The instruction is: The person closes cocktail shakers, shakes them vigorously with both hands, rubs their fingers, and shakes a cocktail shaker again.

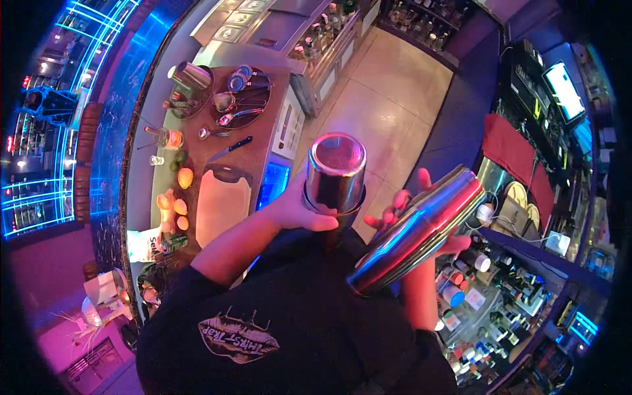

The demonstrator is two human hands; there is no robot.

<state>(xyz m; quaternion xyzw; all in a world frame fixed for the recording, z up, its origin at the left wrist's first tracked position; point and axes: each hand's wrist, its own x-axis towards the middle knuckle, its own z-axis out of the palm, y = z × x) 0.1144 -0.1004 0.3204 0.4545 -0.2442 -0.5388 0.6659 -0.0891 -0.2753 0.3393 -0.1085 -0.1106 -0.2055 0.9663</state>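
Observation:
My left hand (291, 205) is wrapped round a shiny metal shaker (336, 174), held upright in front of my chest with its round end facing me. To the right, a second metal shaker (418, 230) is tilted, its upper end pointing up and right. My right hand (451, 247) grips this one from behind, with fingertips showing at its left side and part of the palm hidden. The two shakers are apart.
At the left, a counter bears a cutting board (224, 207), a knife (230, 149), yellow fruit (185, 177) and a round tray (243, 99) of bar tools. Many bottles (487, 336) stand at the lower right. A red cloth (510, 148) hangs at the right.

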